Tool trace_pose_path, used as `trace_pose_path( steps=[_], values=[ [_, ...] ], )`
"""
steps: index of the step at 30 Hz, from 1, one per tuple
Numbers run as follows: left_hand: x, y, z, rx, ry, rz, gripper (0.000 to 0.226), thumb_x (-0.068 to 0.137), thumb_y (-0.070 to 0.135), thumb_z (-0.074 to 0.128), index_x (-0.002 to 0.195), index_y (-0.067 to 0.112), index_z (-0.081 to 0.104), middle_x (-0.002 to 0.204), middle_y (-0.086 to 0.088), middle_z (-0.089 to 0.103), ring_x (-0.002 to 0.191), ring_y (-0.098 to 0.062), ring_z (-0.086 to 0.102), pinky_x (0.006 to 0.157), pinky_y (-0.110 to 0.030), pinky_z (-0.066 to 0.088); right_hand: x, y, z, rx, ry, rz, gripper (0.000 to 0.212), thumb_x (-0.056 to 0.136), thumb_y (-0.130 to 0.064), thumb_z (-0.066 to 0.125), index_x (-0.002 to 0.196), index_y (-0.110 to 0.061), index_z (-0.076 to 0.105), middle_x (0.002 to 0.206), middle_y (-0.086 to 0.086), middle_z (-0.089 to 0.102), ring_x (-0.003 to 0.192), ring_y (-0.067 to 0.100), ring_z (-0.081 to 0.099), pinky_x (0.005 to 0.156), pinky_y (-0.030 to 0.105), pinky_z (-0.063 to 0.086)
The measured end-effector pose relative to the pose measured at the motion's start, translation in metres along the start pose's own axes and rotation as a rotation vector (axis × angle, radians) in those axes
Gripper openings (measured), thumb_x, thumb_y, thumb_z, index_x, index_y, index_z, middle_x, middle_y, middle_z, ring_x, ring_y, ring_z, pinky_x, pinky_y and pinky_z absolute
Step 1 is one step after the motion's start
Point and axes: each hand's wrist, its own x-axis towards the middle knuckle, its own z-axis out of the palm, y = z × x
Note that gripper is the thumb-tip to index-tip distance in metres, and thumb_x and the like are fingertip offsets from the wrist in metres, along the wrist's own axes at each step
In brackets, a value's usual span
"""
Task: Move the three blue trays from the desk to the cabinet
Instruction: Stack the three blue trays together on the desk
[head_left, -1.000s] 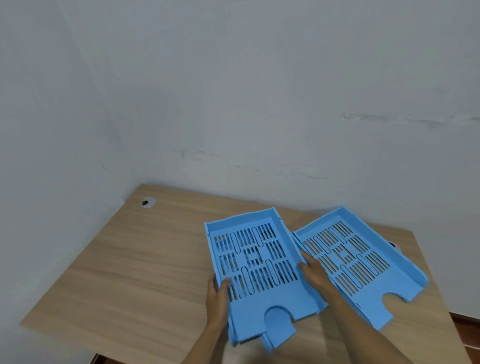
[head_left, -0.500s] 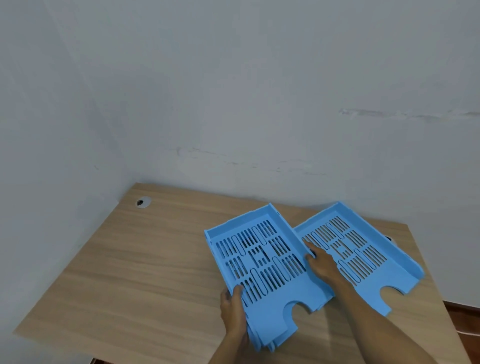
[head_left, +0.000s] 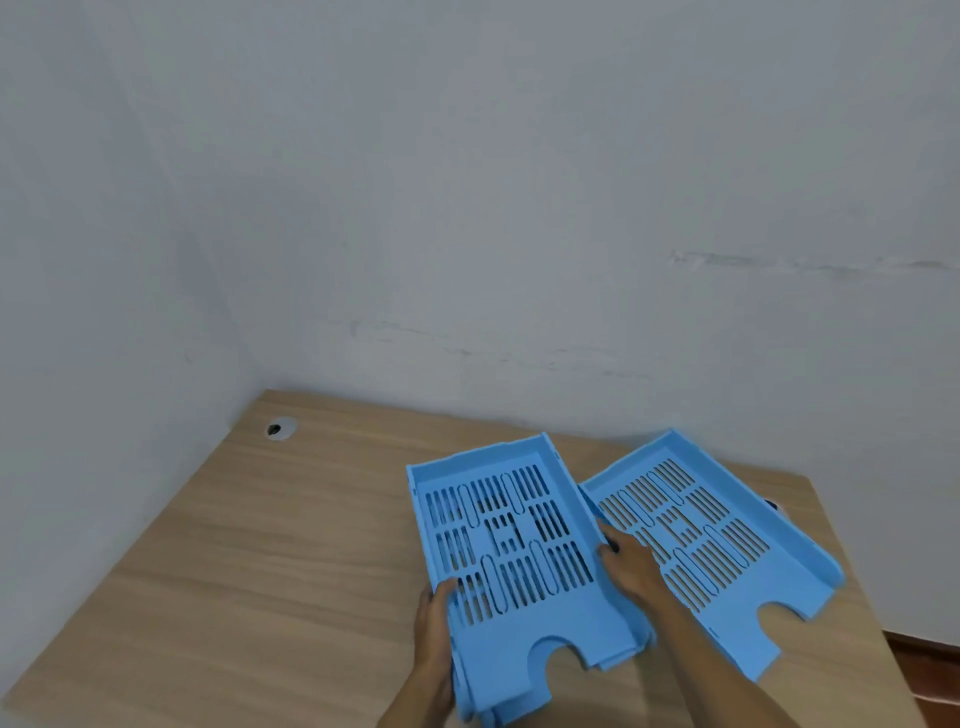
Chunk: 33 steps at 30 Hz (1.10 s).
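1. No brand, label or legible writing visible on any tray or on the tabletop (head_left: 218, 582).
2. Stacked blue trays (head_left: 511, 551), lower centre of frame: at least 2 nested, layered edges show at the near end; exact count cannot be told. Long axis runs from lower frame toward the wall; the notched open end points to the lower edge.
3. Single blue tray (head_left: 727, 551), lower right of frame, lies flat on the tabletop just beside the stack. Long axis slants upper left to lower right; notched end points lower right.
4. Left hand (head_left: 435, 631): grip closed on the stack's left rim, thumb on top.
5. Right hand (head_left: 631, 566): grip closed on the stack's right rim, between the 2 tray groups.
6. Cable grommet (head_left: 280, 428) in the tabletop's upper left corner.
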Motion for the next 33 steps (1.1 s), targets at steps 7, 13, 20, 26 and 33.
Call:
trace_pose_path(
  steps=[7,13,20,26,33],
  values=[
    [-0.032,0.104,-0.017,0.291,-0.076,0.167,0.052,0.084,0.041,0.063,0.127,0.012,0.061,0.122,-0.010,0.068,0.109,-0.030,0.065,0.101,-0.048,0.049,-0.030,-0.024,0.037,0.049,0.110,-0.092,0.042,0.098,-0.011,0.043,0.139,-0.022,0.048,0.092,-0.011,0.062,0.080,0.006,0.060,0.078,0.027,0.055],
    [-0.008,0.137,-0.029,0.400,-0.110,0.246,0.035,0.097,0.021,0.055,0.129,0.009,0.060,0.122,-0.009,0.066,0.107,-0.025,0.063,0.098,-0.038,0.048,-0.030,-0.039,0.061,0.159,0.139,-0.041,0.031,0.095,-0.010,0.047,0.122,-0.023,0.054,0.102,-0.005,0.068,0.083,0.008,0.067,0.077,0.030,0.059],
    [-0.012,0.144,-0.032,0.441,-0.156,0.235,0.031,0.099,0.018,0.047,0.128,0.012,0.058,0.121,-0.010,0.066,0.106,-0.026,0.064,0.094,-0.041,0.053,-0.038,-0.063,0.049,0.309,0.216,-0.038,0.017,0.098,-0.008,0.043,0.110,-0.017,0.050,0.098,0.003,0.066,0.077,0.010,0.062,0.056,0.018,0.040],
    [-0.027,0.130,-0.025,0.534,-0.172,0.256,0.038,0.104,0.012,0.037,0.141,0.011,0.047,0.129,-0.004,0.056,0.119,-0.026,0.055,0.104,-0.036,0.041,-0.045,-0.050,0.050,0.330,0.181,0.038,0.026,0.101,-0.015,0.039,0.124,-0.025,0.045,0.110,0.003,0.061,0.088,0.020,0.059,0.079,0.033,0.045],
    [-0.015,0.121,-0.037,0.687,-0.114,0.359,0.043,0.106,0.024,0.031,0.147,0.012,0.037,0.144,-0.011,0.051,0.132,-0.031,0.049,0.113,-0.043,0.036,-0.044,-0.056,0.055,0.393,0.137,0.127,0.021,0.101,-0.020,0.044,0.121,-0.016,0.051,0.112,0.005,0.063,0.084,0.010,0.059,0.076,0.032,0.045]
  ],
)
